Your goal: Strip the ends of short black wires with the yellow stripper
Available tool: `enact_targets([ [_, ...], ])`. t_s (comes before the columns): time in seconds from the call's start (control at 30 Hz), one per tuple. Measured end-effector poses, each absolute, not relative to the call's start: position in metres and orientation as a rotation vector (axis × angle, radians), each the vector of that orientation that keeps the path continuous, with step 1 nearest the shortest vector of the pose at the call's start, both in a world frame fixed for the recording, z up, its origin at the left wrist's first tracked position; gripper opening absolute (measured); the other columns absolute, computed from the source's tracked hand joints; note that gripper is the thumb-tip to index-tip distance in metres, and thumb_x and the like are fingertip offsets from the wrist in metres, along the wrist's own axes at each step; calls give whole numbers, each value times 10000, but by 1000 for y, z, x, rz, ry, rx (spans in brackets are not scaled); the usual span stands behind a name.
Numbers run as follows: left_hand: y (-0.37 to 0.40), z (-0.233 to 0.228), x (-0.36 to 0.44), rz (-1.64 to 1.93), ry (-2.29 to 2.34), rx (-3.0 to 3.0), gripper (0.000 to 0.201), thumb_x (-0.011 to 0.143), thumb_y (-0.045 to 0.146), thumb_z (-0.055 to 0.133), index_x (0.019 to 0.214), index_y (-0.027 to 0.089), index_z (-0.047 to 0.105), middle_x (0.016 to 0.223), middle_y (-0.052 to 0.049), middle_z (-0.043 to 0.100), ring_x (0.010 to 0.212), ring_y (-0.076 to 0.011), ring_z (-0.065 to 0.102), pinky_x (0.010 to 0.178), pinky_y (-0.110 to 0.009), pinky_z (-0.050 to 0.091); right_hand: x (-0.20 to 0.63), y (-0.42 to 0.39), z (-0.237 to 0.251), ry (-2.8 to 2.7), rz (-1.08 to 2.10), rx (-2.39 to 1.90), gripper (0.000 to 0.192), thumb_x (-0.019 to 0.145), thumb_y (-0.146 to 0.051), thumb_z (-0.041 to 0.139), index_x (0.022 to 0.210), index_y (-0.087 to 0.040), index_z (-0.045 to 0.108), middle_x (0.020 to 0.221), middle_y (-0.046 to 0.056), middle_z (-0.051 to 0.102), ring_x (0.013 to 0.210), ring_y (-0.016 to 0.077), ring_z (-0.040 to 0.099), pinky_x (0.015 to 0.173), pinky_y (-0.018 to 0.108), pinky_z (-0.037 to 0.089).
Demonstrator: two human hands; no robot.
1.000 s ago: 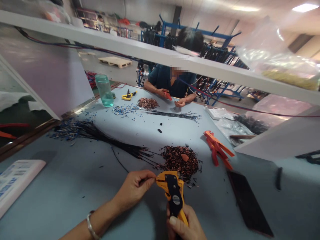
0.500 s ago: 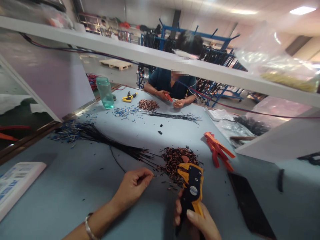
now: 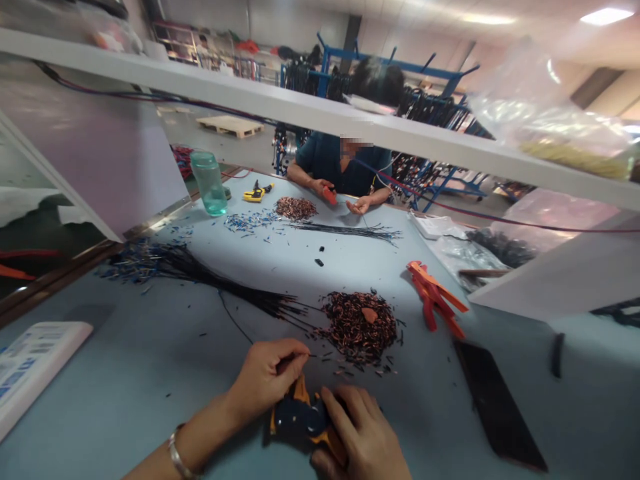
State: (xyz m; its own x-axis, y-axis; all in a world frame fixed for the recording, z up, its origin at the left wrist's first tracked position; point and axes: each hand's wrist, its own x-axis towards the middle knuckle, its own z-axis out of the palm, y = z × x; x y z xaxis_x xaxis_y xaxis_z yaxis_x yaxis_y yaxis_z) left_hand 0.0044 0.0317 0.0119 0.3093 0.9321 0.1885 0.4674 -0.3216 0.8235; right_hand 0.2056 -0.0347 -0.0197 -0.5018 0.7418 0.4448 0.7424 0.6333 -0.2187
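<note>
My left hand (image 3: 267, 380) pinches the end of a thin black wire (image 3: 235, 320) just short of the pile of stripped copper-and-black bits (image 3: 357, 325). My right hand (image 3: 357, 437) lies over the yellow and black wire stripper (image 3: 295, 420), which rests low on the blue table (image 3: 150, 373) beside my left hand. A bundle of black wires with blue ends (image 3: 165, 263) runs from the left toward the pile.
Orange-red pliers (image 3: 435, 297) and a dark phone (image 3: 495, 403) lie to the right. A green bottle (image 3: 209, 181), a yellow tool (image 3: 256, 192) and a second pile (image 3: 295, 207) sit farther off, where a co-worker's hands (image 3: 345, 197) work. A white box (image 3: 30, 367) is at left, a white shelf beam (image 3: 320, 113) overhead.
My right hand has brought the wire stripper down from upright near the pile to lying flat on the table beside my left hand. My left hand has stayed put on the wire.
</note>
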Motion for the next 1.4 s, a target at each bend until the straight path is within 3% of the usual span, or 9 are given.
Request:
enact_targets([
  [0.17,28,6,6,887,1120,2074,201,867,177,498,818,160,692,660,-6,696,570,-106,623,555,-175,425,209,-35,-8,-2326,140,-1187,523,796,-491,671,1171,-136,585,949,137,671,828,298,629,699,444,514],
  [0.3,25,5,8,847,1006,2204,178,884,169,509,828,173,678,635,9,674,536,-95,603,536,-182,389,217,-32,0,-2058,181,-1247,252,907,-263,528,1138,-178,580,985,106,670,874,248,625,776,423,479],
  [0.4,21,5,11,836,934,2273,174,898,175,504,857,182,673,636,8,665,539,-101,600,536,-199,371,217,-30,0,-1952,58,-1253,272,901,-133,504,1149,-201,593,970,83,687,860,212,640,786,384,467],
  [0.57,16,5,17,813,881,2344,188,911,185,477,849,195,654,626,10,652,511,-107,577,514,-223,342,213,-29,-1,-1944,-27,-1204,153,896,-106,536,936,-201,650,765,16,683,669,151,635,797,362,424],
  [0.8,12,2,20,833,909,2465,217,917,167,408,820,200,599,603,0,641,519,-133,590,506,-249,321,224,-27,-2,-1969,160,-1181,157,866,-78,523,878,-211,606,732,-10,668,659,151,638,829,350,418],
  [0.9,15,1,18,877,923,2421,218,916,164,412,775,203,573,582,12,638,506,-121,594,503,-233,322,232,-26,-10,-1940,239,-1240,130,893,-116,527,878,-226,594,749,-4,663,695,162,645,752,306,469],
  [1.07,17,1,16,879,928,2444,201,907,162,426,765,202,563,586,15,642,500,-124,589,499,-248,305,227,-23,-15,-1976,9,-1202,218,887,-151,522,1084,-194,605,916,64,705,808,199,673,758,326,479],
  [1.2,12,2,21,841,874,2545,220,901,154,399,739,197,542,576,3,614,473,-131,543,482,-280,265,219,-21,-16,-2088,-116,-1067,169,838,-66,522,915,-187,612,724,8,678,613,145,630,725,321,423],
  [1.4,8,5,26,850,838,2593,234,905,146,396,698,205,488,560,8,605,454,-125,511,474,-280,265,223,-21,-25,-2133,-123,-1068,151,799,-59,508,834,-197,560,672,-13,649,576,136,602,708,306,405],
])
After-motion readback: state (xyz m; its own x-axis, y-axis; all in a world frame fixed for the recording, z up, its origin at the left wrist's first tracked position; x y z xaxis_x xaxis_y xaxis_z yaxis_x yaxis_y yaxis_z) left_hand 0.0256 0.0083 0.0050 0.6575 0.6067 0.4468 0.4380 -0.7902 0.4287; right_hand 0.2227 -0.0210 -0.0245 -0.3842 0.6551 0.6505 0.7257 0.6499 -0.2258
